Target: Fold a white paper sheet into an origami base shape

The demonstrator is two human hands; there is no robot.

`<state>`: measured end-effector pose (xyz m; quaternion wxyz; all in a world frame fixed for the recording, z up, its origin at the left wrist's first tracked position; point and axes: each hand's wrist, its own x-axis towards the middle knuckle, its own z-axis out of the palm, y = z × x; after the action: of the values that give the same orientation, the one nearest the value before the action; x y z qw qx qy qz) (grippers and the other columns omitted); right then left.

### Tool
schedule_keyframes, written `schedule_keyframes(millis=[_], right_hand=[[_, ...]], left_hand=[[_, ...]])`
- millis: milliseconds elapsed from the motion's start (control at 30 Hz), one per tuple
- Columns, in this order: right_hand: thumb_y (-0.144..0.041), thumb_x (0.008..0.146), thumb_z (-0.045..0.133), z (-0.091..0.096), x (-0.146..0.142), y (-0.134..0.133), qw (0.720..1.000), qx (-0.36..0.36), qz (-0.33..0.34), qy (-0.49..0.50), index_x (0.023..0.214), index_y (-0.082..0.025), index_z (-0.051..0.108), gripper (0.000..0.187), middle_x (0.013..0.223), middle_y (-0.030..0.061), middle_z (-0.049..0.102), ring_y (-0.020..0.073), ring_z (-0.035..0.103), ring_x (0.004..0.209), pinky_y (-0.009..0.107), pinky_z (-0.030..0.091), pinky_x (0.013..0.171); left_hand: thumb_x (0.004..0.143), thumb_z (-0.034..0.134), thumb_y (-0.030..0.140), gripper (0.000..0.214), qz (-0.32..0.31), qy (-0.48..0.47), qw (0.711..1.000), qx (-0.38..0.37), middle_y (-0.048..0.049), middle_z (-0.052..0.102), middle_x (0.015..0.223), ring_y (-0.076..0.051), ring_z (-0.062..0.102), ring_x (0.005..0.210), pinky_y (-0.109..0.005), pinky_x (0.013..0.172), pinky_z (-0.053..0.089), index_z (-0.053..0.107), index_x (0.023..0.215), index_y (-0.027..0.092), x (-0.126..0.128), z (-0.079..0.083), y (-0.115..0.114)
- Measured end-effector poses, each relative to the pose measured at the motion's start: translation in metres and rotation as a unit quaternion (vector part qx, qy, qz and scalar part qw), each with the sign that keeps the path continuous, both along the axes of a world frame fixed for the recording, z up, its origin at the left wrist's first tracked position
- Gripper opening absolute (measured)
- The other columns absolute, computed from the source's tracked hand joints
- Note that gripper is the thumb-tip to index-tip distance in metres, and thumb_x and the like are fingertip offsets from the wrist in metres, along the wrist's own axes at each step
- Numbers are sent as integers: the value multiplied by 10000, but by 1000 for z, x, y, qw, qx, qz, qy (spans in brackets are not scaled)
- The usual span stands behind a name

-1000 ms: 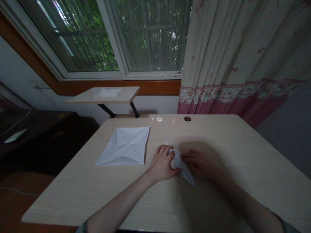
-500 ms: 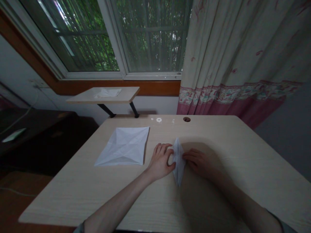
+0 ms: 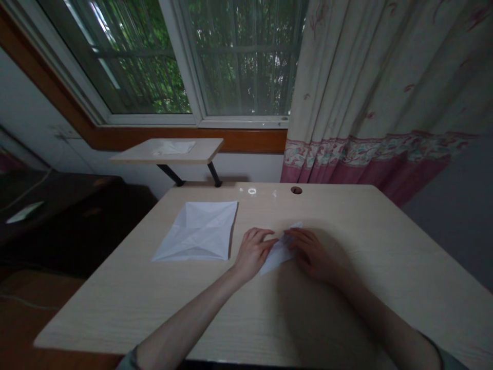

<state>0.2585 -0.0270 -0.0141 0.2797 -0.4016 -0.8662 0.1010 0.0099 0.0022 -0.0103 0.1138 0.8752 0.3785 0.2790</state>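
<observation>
A piece of folded white paper (image 3: 278,257) lies slanted on the pale wooden desk (image 3: 215,313), its far tip pointing away to the right. My left hand (image 3: 254,253) grips its left edge between thumb and fingers. On the opposite side, my right hand (image 3: 311,253) has its fingertips closed on the upper part of the paper and covers some of it. To the left, apart from both hands, lies a creased, square sheet of white paper (image 3: 204,231).
A small raised shelf (image 3: 204,152) on black legs stands at the desk's back left, with crumpled white paper (image 3: 175,147) on it. Near the back edge is a round cable hole (image 3: 296,190). Behind are a window and a long curtain (image 3: 346,123).
The folded paper has turned clockwise from nearly upright in view to slanted. My right fingers have moved up and left onto it, while my left thumb and fingers have come closer together.
</observation>
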Motion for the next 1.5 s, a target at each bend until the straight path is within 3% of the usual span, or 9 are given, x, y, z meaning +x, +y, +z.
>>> schedule_keyframes(millis=[167, 333, 500, 800, 900, 1067, 1333, 1500], right_hand=[[-51, 714, 493, -1, 1, 1, 1000, 3, 7, -11, 1073, -198, 611, 405, 1422, 123, 560, 273, 404, 1396, 545, 333, 1124], [-55, 724, 502, -3, 1, 3, 1000, -6, 10, -2, 1087, -209, 610, 409, 1331, 114, 626, 257, 499, 1314, 534, 318, 1134], [-56, 709, 479, -3, 2, 3, 1000, -21, 8, 2, 1110, -208, 591, 444, 1309, 125, 631, 263, 536, 1267, 550, 335, 1115], [-50, 641, 463, -2, 2, 3, 1000, -21, 20, 9, 1069, -205, 571, 468, 1259, 124, 639, 272, 535, 1242, 554, 353, 1098], [-66, 665, 485, 1, 0, 1, 999, -37, 6, 16, 1179, -184, 547, 532, 1226, 136, 637, 272, 559, 1185, 515, 432, 1038], [-120, 770, 539, 1, -6, -2, 999, -33, -19, 3, 1161, -190, 561, 398, 1201, 129, 640, 279, 577, 1149, 508, 457, 1015], [-164, 884, 542, -8, -9, 0, 998, 12, -32, -54, 1207, -182, 591, 327, 1198, 138, 674, 280, 620, 1127, 504, 501, 983], [-139, 896, 528, -11, -7, 0, 996, 54, -20, -67, 1205, -219, 616, 331, 1244, 116, 669, 266, 614, 1165, 502, 501, 996]], left_hand=[[936, 602, 129, 275, -15, -12, 1000, -2, -21, 697, 1200, -215, 587, 1082, -441, 1003, 411, 726, 1132, 277, 1, 2, 0], [937, 645, 326, 206, -29, -3, 1000, -9, -27, 718, 1139, -215, 602, 1056, -446, 1017, 392, 727, 1115, 262, 4, 7, -3], [752, 801, 500, 470, -42, 36, 998, -12, -37, 672, 1235, -264, 561, 1141, -494, 1093, 322, 708, 1156, 278, 4, 12, -8], [783, 724, 316, 501, -39, 65, 997, 9, -63, 639, 1272, -279, 524, 1182, -485, 1114, 325, 630, 1268, 229, 5, 12, -12], [804, 672, 264, 495, -39, 83, 996, 16, -89, 630, 1292, -289, 522, 1192, -481, 1096, 360, 612, 1290, 188, 4, 13, -12], [859, 575, 187, 468, -42, 117, 992, 21, -131, 604, 1332, -305, 523, 1208, -479, 1058, 419, 580, 1323, 128, 4, 14, -12], [874, 522, 99, 424, -54, 91, 994, 30, -134, 633, 1288, -278, 566, 1178, -430, 1024, 496, 615, 1286, 128, 3, 0, -8], [872, 593, 165, 364, -64, 62, 995, 37, -80, 662, 1280, -253, 605, 1144, -421, 985, 531, 665, 1225, 214, 3, 0, -8]])
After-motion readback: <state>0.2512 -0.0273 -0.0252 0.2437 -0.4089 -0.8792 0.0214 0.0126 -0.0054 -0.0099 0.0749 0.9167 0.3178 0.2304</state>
